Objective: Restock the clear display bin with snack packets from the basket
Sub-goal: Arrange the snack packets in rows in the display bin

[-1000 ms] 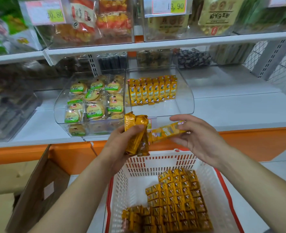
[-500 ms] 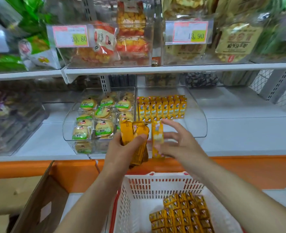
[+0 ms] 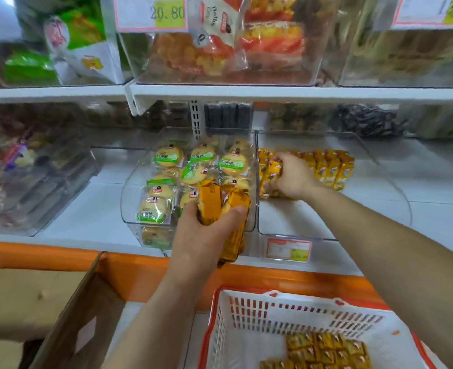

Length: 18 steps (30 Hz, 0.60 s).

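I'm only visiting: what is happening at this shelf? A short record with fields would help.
left hand: grips a bundle of packets before the shelf edge
right hand: inside the clear display bin, holding a packet near the left end of the row of packets
basket: white, red rim, spare packets inside
neighbouring bin: round cakes with green labels

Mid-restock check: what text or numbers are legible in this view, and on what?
"20.80": price tag on the upper-shelf bin.
Cut off, unreadable: top-right price tag.
Too blurred: small tag on the clear display bin.
Too small or blurred: print on the snack packets and cookie packs.
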Tool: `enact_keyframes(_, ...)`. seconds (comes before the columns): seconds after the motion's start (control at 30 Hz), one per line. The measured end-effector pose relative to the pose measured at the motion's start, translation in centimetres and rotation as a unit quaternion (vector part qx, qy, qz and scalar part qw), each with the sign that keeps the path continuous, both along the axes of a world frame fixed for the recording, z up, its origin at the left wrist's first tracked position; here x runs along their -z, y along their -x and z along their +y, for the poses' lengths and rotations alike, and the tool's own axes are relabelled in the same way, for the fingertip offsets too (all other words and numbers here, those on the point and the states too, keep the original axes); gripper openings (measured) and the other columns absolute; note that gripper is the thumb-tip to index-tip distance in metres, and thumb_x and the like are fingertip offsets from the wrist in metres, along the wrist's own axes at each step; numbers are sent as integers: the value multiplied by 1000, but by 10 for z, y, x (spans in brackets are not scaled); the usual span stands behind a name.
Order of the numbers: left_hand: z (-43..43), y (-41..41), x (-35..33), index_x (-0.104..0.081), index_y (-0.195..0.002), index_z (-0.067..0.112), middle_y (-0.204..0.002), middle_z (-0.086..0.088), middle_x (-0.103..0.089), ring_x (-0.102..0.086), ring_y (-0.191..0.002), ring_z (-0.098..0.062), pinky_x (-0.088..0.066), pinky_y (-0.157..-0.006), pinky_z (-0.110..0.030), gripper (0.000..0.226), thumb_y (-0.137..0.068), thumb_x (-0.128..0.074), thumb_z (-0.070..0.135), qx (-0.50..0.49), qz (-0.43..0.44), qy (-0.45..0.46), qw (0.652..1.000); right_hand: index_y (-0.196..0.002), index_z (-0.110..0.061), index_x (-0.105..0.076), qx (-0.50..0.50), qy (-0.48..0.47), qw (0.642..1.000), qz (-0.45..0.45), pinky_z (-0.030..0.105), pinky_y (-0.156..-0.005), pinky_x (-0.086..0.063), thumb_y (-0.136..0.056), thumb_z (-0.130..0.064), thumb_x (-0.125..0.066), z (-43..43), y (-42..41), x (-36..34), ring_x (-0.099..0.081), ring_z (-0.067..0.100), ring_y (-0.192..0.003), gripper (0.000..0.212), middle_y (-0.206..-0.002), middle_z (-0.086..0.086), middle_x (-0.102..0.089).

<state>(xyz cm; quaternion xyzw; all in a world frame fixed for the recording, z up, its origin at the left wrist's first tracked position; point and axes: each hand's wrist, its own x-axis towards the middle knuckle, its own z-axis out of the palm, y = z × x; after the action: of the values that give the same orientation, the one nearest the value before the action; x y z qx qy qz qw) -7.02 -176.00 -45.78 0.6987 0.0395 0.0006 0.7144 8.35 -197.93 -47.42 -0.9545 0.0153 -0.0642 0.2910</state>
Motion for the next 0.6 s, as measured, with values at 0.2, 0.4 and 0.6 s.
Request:
enact_keyframes(0.2, -6, -6, 9, -67, -106, 30, -89, 15, -77, -75, -84, -8, -64, -77, -38, 42, -73, -87, 45, -2, 26, -7, 1000, -132, -23, -50, -32, 176, 983, -32, 42, -88, -51, -69, -41, -86, 3, -19, -1, -58, 34, -116, 74, -127, 11, -62)
enact_keyframes(0.4, -6, -8, 12, -68, -110, 31, -92, 13, -78, -75, -83, -7, -64, -74, -34, 55, -62, -83, 53, -16, 31, -4, 999, -128, -27, -54, -59, 258, 963, -53, 43, -92, -49, -68, -49, -84, 2, -17, 5, -51, 33, -120, 70, -131, 6, -50)
enact_keyframes(0.6, -5, -7, 11, -67, -107, 26, -84, 8, -77, -77, -75, -17, -60, -55, -27, 33, -79, -83, 33, -9, 34, 32, 999, -129, -33, -55, -70, 315, 944, -75, 46, -102, -37, -59, -62, -82, -1, -24, 3, -46, 28, -123, 80, -130, 2, -49)
